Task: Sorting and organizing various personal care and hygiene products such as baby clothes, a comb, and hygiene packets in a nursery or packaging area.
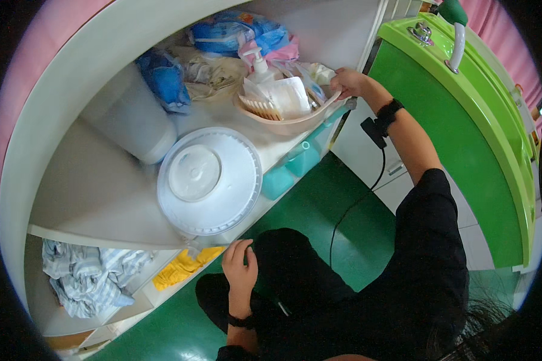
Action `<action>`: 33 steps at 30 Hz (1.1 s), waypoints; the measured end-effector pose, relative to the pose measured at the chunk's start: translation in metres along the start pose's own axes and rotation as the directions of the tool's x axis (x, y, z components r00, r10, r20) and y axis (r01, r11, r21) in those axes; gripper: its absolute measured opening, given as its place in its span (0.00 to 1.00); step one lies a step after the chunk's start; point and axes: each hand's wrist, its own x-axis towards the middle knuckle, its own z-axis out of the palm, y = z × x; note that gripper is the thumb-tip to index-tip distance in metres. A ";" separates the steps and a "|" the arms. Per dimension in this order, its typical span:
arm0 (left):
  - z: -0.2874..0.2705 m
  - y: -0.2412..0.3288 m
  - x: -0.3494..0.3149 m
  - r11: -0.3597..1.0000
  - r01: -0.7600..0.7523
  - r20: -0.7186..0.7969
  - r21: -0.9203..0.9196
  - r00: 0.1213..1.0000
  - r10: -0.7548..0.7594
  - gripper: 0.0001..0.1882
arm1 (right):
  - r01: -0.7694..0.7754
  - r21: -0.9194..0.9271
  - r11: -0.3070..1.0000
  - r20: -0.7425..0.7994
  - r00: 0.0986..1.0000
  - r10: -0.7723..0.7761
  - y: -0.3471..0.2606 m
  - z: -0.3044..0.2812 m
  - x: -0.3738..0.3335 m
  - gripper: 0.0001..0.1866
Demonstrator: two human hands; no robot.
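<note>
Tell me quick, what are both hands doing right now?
Left hand: open, loosely curled, nothing visible in it.
Right hand: closed, holding the peach plastic basin by its rim.

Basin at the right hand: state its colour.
The basin is pale peach-pink; it shows best in the head view.

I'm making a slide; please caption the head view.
The right hand grips a laden basin on a shelf; the left hand is near a white lid.

Full peach basin (290, 127) at edge of shelf (215, 116)
</note>
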 end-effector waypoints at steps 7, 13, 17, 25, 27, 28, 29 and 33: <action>-0.003 0.011 0.007 0.998 0.024 0.004 -0.060 1.000 -0.023 0.09 | 0.042 -0.156 0.987 -0.191 0.979 -0.072 -0.020 0.025 -0.043 0.34; -0.006 0.010 0.014 0.996 -0.046 -0.025 -0.078 0.999 0.044 0.08 | 0.063 -0.151 0.987 -0.139 0.987 -0.084 -0.034 0.020 -0.053 0.40; -0.012 0.013 0.016 0.988 0.002 -0.013 -0.156 1.000 -0.004 0.08 | 0.105 -0.145 0.984 -0.196 0.972 -0.133 -0.028 0.028 -0.070 0.40; -0.055 0.035 0.024 0.903 0.216 0.235 -0.371 0.963 -0.133 0.13 | 0.106 -0.215 0.971 -0.113 0.985 -0.133 -0.049 0.059 -0.142 0.32; -0.080 0.070 0.022 0.785 0.361 0.320 -0.503 0.922 -0.219 0.13 | 0.062 -0.203 0.977 -0.086 0.993 -0.081 -0.058 0.071 -0.172 0.31; -0.094 0.088 0.019 0.638 0.473 0.393 -0.607 0.877 -0.276 0.13 | 0.042 -0.190 0.981 -0.056 0.997 -0.053 -0.060 0.076 -0.192 0.30; -0.111 0.100 0.015 0.604 0.504 0.481 -0.617 0.849 -0.217 0.21 | 0.017 -0.206 0.978 -0.073 0.997 -0.033 -0.061 0.084 -0.212 0.30; -0.161 0.158 0.000 0.298 0.725 0.628 -0.621 0.687 -0.365 0.37 | -0.046 -0.096 0.994 -0.103 0.994 0.036 -0.060 0.121 -0.293 0.27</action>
